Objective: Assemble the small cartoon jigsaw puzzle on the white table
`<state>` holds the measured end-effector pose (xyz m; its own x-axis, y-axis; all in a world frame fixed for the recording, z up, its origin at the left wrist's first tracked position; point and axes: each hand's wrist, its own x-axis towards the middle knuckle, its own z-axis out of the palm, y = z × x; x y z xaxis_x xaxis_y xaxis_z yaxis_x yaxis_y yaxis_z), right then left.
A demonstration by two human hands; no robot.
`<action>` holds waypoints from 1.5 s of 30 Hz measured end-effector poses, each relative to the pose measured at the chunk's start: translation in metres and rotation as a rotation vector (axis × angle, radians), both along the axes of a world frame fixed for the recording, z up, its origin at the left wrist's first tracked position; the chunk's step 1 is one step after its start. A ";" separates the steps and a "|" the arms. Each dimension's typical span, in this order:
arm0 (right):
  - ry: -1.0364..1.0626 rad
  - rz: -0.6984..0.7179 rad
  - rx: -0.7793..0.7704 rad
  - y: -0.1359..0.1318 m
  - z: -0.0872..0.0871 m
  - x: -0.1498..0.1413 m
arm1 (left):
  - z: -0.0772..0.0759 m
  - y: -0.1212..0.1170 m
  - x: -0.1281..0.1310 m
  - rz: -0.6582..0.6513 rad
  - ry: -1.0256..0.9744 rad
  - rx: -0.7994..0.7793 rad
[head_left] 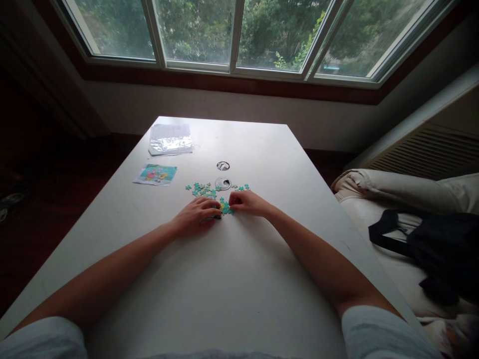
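Small teal jigsaw puzzle pieces (202, 189) lie loose on the white table, just beyond my left hand (196, 214). Its fingers are curled down at a dark-edged thing (217, 216), mostly covered by them and too unclear to name. A tight cluster of teal and yellow pieces (225, 206) lies between my two hands. At the right side of this cluster, my right hand (245, 203) is closed in a pinch, fingertips pointing down. What those fingertips hold is hidden. A few more loose pieces (241, 187) lie just beyond the right hand.
A colourful picture sheet (156, 174) lies on the table's left, with papers in a shiny clear sleeve (170, 139) behind it. Two round fittings (223, 183) sit mid-table (232, 284). A dark bag (441, 244) rests on a pale padded seat (396, 187) at right.
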<state>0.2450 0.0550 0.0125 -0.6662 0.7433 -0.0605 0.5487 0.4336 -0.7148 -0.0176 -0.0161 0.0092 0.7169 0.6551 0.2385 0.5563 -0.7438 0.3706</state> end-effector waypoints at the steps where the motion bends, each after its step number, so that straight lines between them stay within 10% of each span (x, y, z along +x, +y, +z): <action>1: -0.007 0.001 0.021 -0.001 0.000 0.000 | 0.000 0.000 0.000 -0.001 0.003 0.001; 36: -0.026 0.179 0.054 0.001 0.005 0.006 | -0.003 0.003 -0.002 -0.022 -0.004 0.035; 45: 0.242 -0.166 0.120 0.012 -0.008 0.012 | 0.000 0.000 -0.001 -0.102 -0.018 0.013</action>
<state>0.2573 0.0672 0.0043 -0.5196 0.8352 0.1799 0.4394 0.4418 -0.7821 -0.0185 -0.0164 0.0089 0.7751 0.5757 0.2603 0.4708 -0.8010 0.3698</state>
